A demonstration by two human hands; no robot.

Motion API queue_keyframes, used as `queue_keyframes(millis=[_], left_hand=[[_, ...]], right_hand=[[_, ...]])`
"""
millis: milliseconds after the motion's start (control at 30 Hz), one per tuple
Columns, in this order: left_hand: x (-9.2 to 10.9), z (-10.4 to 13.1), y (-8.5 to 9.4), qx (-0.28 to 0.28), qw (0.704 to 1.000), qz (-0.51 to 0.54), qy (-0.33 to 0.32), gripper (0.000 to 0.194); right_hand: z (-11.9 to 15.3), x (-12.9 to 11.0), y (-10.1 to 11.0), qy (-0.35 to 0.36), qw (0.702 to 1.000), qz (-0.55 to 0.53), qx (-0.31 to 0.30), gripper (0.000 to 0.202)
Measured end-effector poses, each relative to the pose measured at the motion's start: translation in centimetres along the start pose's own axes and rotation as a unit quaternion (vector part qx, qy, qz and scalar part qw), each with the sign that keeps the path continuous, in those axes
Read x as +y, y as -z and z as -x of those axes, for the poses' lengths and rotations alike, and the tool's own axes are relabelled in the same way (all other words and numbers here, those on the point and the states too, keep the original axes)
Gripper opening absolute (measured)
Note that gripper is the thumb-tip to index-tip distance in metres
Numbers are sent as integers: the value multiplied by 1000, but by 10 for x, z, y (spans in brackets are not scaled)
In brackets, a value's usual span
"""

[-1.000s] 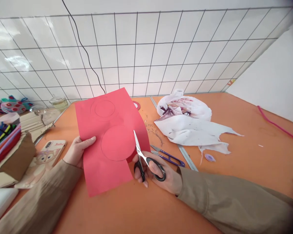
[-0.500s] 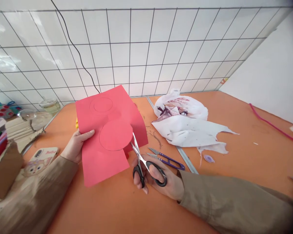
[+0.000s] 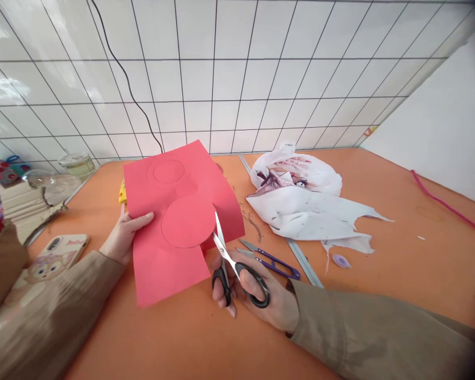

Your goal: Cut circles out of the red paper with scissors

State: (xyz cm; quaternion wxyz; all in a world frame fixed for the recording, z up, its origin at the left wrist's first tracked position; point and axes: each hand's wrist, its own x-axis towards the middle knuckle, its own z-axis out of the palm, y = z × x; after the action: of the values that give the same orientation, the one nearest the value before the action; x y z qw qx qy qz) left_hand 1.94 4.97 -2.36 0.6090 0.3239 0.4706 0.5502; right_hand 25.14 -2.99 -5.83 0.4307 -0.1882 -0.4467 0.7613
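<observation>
A person's two bare hands work above an orange table (image 3: 174, 343). The left hand (image 3: 121, 237) grips a red paper sheet (image 3: 156, 279) by its left edge, thumb flat on the front; the fingers behind are hidden. The sheet is raised and tilted over the table's middle, its top reaching toward the far edge by the tiled wall. The right hand (image 3: 271, 295) is curled round scissors (image 3: 222, 251), digits through the black handles, blades parted at the sheet's cut.

Part of the cutting is done: a large drawn circle (image 3: 188, 221) has its right side freed, with a loose flap bending away behind it. Its left and lower-left line appears uncut, and two smaller rings (image 3: 169, 171), one inside the other, look whole near the sheet's top.

The large circle's upper line is too faint to follow, and whether the blades are biting paper is unclear. The right hand partly covers purple snips (image 3: 279, 265). A yellow object (image 3: 122, 193) is mostly hidden behind the sheet. The table's near edge is out of view.
</observation>
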Motion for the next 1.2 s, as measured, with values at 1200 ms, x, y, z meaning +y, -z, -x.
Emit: queue_keyframes(millis=[1200], left_hand=[[12, 30, 2, -23, 1000, -8, 0, 23]], right_hand=[[4, 1, -1, 32, 996, 80, 19, 38]])
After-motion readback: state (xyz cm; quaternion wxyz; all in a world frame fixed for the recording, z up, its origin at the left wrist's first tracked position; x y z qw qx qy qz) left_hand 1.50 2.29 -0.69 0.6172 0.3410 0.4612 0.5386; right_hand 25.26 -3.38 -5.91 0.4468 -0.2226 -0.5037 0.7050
